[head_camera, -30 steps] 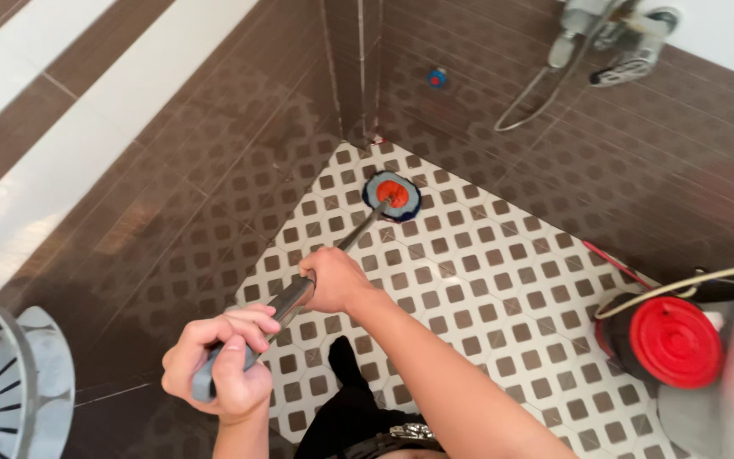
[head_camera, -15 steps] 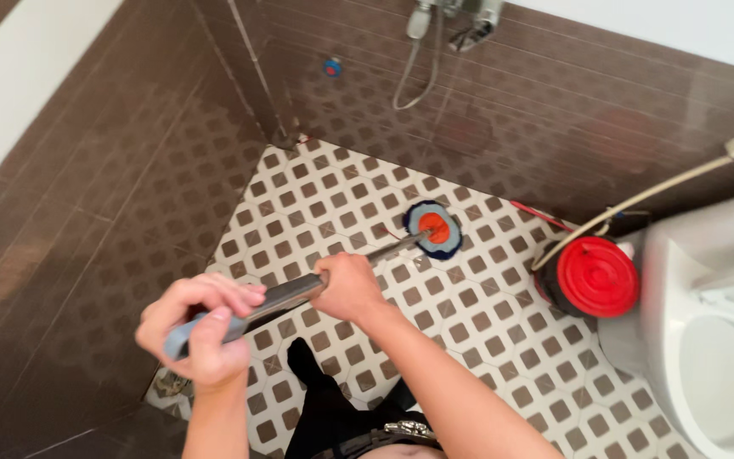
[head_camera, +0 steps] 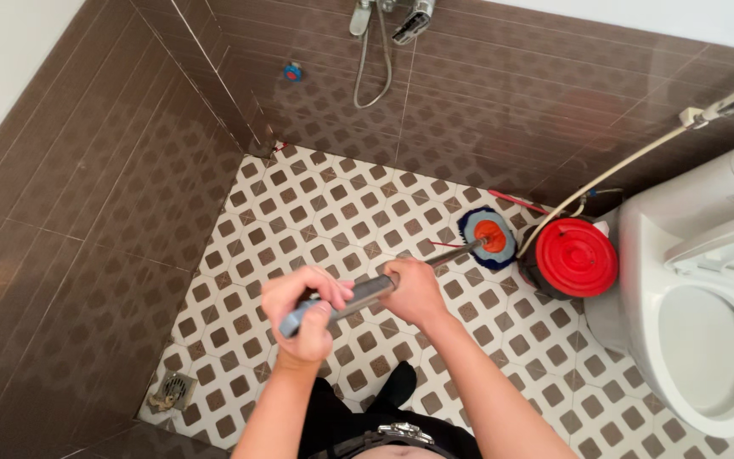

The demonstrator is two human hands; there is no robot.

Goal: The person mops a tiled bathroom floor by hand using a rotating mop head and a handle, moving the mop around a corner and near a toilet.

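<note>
left hand (head_camera: 306, 308) is wrapped tight around the blue-grey end of the long metal mop handle (head_camera: 358, 293), and the right hand (head_camera: 414, 291) is closed on the same handle a bit further along, so both are gripping it. the round blue mop head with the orange centre (head_camera: 488, 236) sits flat on the white-and-brown patterned floor tiles (head_camera: 316, 212), over on the right, just beside the dark bucket with the red round lid (head_camera: 569, 257) and near the white toilet (head_camera: 707, 331).

what's changed: a second ago the mop head was out in the far middle of the floor, half a second ago it was already sliding right, and now it's tucked up against the bucket, close to the far wall. so the scrubbing has worked across to the right side. the view has swung right too, the toilet is fully in shot now and the floor drain (head_camera: 176, 389) shows at the near left.
</note>
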